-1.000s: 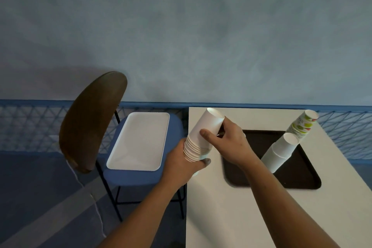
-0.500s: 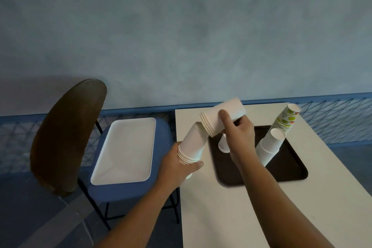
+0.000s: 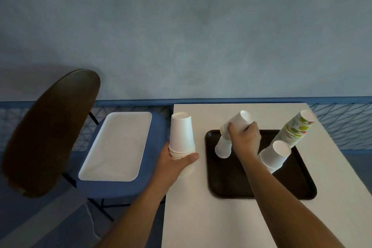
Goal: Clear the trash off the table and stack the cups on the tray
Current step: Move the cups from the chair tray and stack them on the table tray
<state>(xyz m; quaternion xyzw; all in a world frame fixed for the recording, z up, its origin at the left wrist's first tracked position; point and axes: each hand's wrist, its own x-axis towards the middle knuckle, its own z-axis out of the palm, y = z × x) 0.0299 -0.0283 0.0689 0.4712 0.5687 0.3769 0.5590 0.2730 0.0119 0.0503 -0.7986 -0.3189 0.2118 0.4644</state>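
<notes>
A dark brown tray [image 3: 251, 185] lies on the white table [image 3: 211, 217]. My left hand [image 3: 174, 164] grips an upside-down stack of white paper cups [image 3: 181, 135] at the table's left edge. My right hand [image 3: 244, 140] holds a second, shorter stack of white cups [image 3: 236, 124], tilted, just above a lone upside-down white cup [image 3: 223, 148] standing on the tray's far left. On the tray's right stand a short stack of white cups [image 3: 274, 155] and a taller leaning stack of printed cups [image 3: 296, 130].
A blue-seated chair [image 3: 118, 187] with a dark wooden backrest [image 3: 50, 131] stands left of the table, carrying a white rectangular tray [image 3: 116, 147]. A blue mesh railing [image 3: 342, 123] runs along the grey wall behind.
My right hand has carried its split-off cups right and down over the lone cup on the tray. My left hand has turned its stack upright beside the table's left edge.
</notes>
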